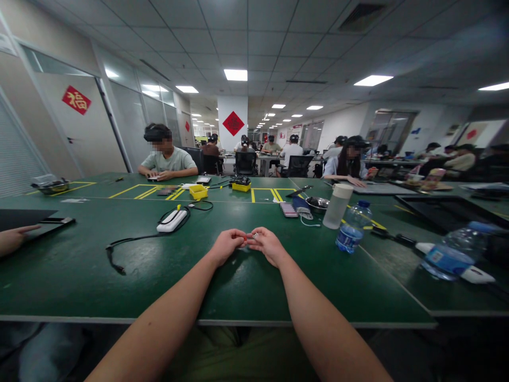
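Note:
My left hand (227, 247) and my right hand (270, 247) meet above the green table (167, 286), fingertips almost touching. Pinched in the left fingers is a small red-orange piece (245, 240), too small to name. A small silvery piece (255, 235) shows at the right fingertips; its kind cannot be made out either. Where the fingers overlap, parts of both pieces are hidden.
Left of my hands lies a white power strip (173, 220) with a black cable (113, 254). A frosted bottle (338, 207) and water bottles (353, 228) stand to the right. Yellow bins (198, 191) sit farther back. Another person's hand (16, 239) points at the left edge.

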A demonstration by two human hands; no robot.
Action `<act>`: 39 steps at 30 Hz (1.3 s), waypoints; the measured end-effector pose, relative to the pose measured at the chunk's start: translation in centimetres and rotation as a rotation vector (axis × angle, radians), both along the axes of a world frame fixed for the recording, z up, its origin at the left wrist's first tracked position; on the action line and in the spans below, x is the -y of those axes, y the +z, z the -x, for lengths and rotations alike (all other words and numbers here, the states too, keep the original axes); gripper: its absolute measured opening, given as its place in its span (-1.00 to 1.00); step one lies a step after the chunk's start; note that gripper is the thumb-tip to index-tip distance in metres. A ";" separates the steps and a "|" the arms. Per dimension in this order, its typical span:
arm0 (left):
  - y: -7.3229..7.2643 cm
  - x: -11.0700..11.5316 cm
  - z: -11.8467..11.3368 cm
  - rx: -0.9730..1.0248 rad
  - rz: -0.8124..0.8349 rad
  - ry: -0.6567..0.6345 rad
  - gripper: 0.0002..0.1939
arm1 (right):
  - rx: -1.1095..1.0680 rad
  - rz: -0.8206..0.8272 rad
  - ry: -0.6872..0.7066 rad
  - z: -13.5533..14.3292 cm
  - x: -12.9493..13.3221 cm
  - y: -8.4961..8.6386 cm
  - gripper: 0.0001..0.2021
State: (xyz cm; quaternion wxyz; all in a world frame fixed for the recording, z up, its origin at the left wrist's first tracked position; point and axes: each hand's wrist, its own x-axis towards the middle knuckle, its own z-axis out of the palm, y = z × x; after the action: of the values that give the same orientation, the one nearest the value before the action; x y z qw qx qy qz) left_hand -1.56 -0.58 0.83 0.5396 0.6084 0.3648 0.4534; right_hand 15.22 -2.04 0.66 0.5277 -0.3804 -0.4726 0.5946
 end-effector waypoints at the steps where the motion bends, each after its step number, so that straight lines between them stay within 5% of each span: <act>1: 0.0 0.1 0.0 0.013 0.010 -0.004 -0.81 | 0.004 -0.004 0.006 0.0 0.0 -0.1 -0.87; 14: 0.5 0.4 0.0 0.051 0.039 -0.044 -0.73 | 0.077 -0.104 0.068 0.0 0.3 -0.1 -0.81; 22: 0.3 0.2 0.1 0.002 -0.026 -0.011 -0.81 | 0.182 -0.170 -0.011 0.0 0.1 -0.4 -0.76; 39: 0.5 0.5 0.2 -0.099 -0.130 0.006 -0.79 | 0.118 -0.011 0.032 0.1 0.3 0.0 -0.75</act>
State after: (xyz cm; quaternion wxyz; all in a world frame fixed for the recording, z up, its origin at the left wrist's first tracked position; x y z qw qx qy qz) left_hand -1.80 -1.11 1.35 0.4787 0.6628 0.3628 0.4472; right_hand 15.15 -2.29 0.69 0.4913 -0.4043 -0.5121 0.5770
